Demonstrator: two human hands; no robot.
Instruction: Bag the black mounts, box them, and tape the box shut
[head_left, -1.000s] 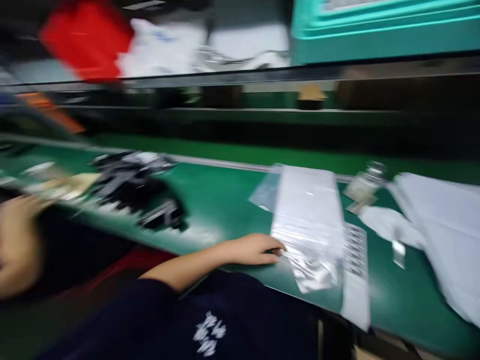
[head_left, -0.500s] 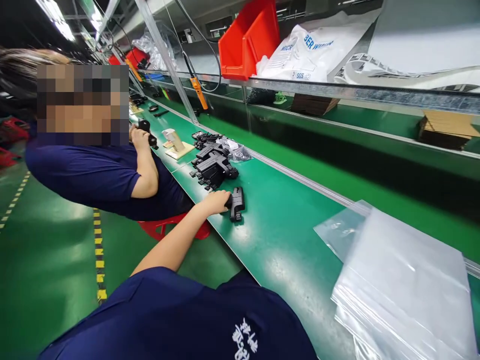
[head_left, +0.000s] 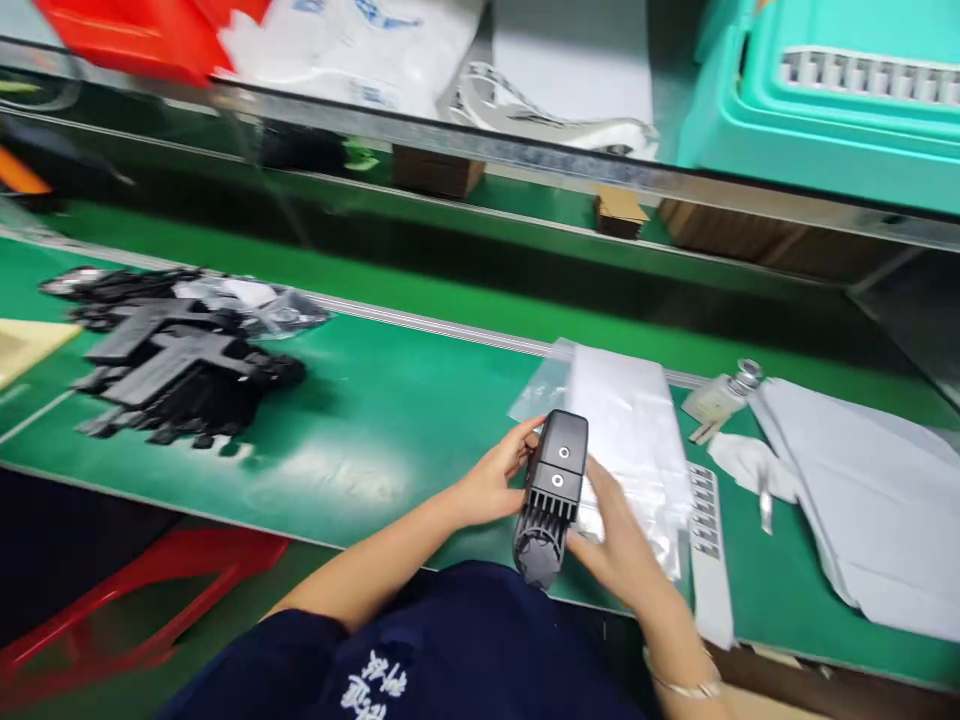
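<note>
Between my hands, near my chest, is a black plastic device [head_left: 561,458] with two pale round spots on its face and a finned, rounded lower end. My left hand [head_left: 495,480] grips its left side, thumb low and fingers near the top. On the other side my right hand [head_left: 616,530] also holds it, with the fingertips partly hidden behind the body. Just behind the device lies a stack of clear plastic bags [head_left: 630,400]. Farther left on the green bench sits a pile of similar black devices [head_left: 187,365].
A small bottle [head_left: 720,398], a white cloth [head_left: 750,465], a label strip [head_left: 709,560] and white sheets [head_left: 885,510] lie to the right. Above runs a shelf with a red bin [head_left: 142,35], a white bag [head_left: 360,50] and a teal crate [head_left: 832,150]. A red stool [head_left: 142,590] stands lower left.
My view has swung right, and the co-worker is out of sight. The black device has come off the bench toward my chest, with my right hand now in view on it too.
</note>
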